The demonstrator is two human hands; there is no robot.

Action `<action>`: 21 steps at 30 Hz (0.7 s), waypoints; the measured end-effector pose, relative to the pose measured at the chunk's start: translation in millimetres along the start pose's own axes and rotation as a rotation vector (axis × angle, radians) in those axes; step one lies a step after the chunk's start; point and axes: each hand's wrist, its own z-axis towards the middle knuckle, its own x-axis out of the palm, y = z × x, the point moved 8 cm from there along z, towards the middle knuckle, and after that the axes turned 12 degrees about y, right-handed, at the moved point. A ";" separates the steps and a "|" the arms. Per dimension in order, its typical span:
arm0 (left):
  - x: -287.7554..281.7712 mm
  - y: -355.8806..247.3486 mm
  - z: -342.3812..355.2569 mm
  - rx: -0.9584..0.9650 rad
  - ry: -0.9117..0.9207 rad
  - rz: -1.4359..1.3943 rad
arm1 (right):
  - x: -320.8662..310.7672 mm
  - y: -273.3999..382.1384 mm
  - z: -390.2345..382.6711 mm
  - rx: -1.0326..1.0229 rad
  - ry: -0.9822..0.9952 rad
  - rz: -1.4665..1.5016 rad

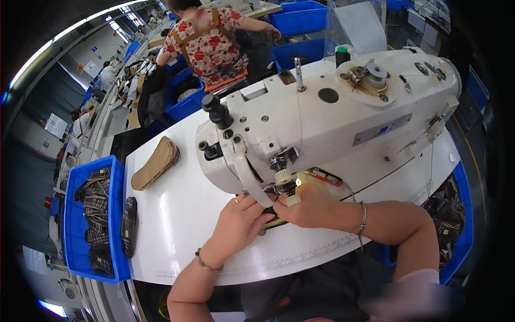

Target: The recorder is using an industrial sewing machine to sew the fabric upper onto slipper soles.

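A white sewing machine (pixel 322 123) stands over the white work table. My left hand (pixel 238 222) is under its needle end, fingers bent and pressed together on a dark fabric piece (pixel 272 221). Close on the other side of the presser area, my right hand (pixel 306 206) pinches the same piece, thumb and fingers drawn together. Most of the piece is hidden by my hands and the machine head; a narrow tan or yellowish edge shows below it. A small lamp glows beside the needle.
Left on the table lie a stack of tan insole-shaped pieces (pixel 156 163) and a dark plaid shoe-like piece (pixel 129 227). A blue bin (pixel 119 225) of plaid pieces adjoins the table; another blue bin (pixel 462 257) is at right. A red-and-black tool (pixel 324 176) lies behind my right hand. A co-worker (pixel 209 45) sits ahead.
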 end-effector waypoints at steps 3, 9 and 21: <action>7.7 6.5 1.9 -0.047 0.040 -0.121 | -3.7 3.8 -1.2 -0.017 0.000 -0.051; 13.2 9.4 1.4 -0.030 -0.033 -0.118 | -7.3 19.3 -10.6 0.002 0.195 -0.071; 8.9 3.5 4.3 0.094 -0.046 0.023 | -5.3 30.5 -14.3 -0.017 0.277 0.076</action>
